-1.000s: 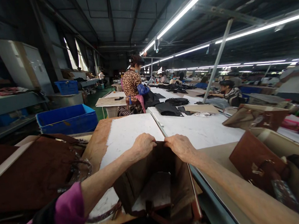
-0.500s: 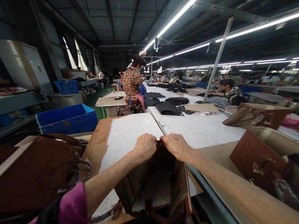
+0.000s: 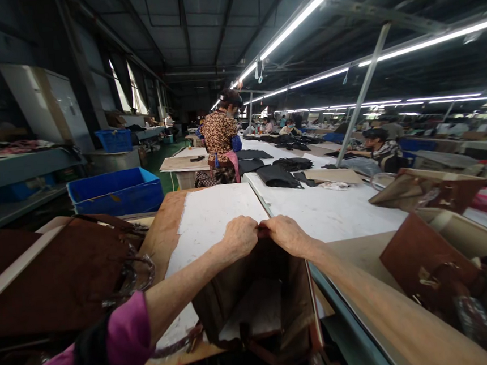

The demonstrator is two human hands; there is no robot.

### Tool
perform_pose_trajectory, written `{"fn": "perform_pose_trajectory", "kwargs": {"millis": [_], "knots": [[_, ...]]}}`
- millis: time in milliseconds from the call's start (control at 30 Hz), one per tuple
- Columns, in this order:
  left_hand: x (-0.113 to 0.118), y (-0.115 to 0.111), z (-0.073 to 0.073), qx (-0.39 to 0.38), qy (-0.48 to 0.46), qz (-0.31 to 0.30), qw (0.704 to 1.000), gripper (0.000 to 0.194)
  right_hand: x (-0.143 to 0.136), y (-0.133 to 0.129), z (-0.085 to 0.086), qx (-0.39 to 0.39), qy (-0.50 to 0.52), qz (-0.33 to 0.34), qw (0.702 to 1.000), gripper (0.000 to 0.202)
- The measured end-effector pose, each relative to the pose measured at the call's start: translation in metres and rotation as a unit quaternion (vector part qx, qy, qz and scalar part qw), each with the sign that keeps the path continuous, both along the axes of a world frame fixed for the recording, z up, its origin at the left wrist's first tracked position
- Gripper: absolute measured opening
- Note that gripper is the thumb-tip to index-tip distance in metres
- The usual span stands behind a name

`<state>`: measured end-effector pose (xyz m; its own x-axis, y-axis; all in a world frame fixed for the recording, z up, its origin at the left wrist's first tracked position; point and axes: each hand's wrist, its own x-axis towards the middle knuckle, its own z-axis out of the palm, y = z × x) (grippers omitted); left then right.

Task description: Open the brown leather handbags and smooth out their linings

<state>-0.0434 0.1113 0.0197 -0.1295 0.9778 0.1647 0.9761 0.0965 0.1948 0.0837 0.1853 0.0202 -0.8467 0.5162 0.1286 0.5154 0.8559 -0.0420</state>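
Dark brown, box-shaped bag (image 3: pixel 295 300) with a reddish-brown right edge was found open at the near edge of the white-covered wooden bench (image 3: pixel 163 235), dim interior visible, brown strap (image 3: pixel 265 354) at its near side.

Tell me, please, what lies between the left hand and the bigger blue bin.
In the head view, white paper and then brown board lie between the left hand and the bigger blue bin.

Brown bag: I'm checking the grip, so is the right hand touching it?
Touching. The head view shows the right hand pinching the brown bag at its top edge.
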Motion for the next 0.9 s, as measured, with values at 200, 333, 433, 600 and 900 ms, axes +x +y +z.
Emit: {"fn": "perform_pose_trajectory", "kwargs": {"millis": [200,333,433,600,900], "knots": [[-0.013,-0.011,0.011,-0.032,-0.053,-0.016,0.998,0.024,-0.001,0.001,0.001,0.005,-0.005,-0.02,1.0,0.025],[-0.02,-0.035,0.015,-0.037,-0.032,0.02,0.999,0.024,-0.002,-0.005,0.006,0.005,-0.021,-0.03,0.999,0.03],[-0.023,-0.051,0.012,-0.033,0.013,0.046,0.998,0.024,-0.005,-0.014,0.008,0.022,-0.03,-0.037,0.999,0.032],[-0.022,-0.057,0.004,-0.007,0.042,0.063,0.997,0.025,-0.015,-0.026,0.01,0.04,-0.029,-0.003,0.999,0.021],[-0.016,-0.054,-0.001,-0.015,0.057,0.061,0.996,0.027,-0.02,-0.017,0.007,0.0,0.008,0.027,1.0,0.026]]}}
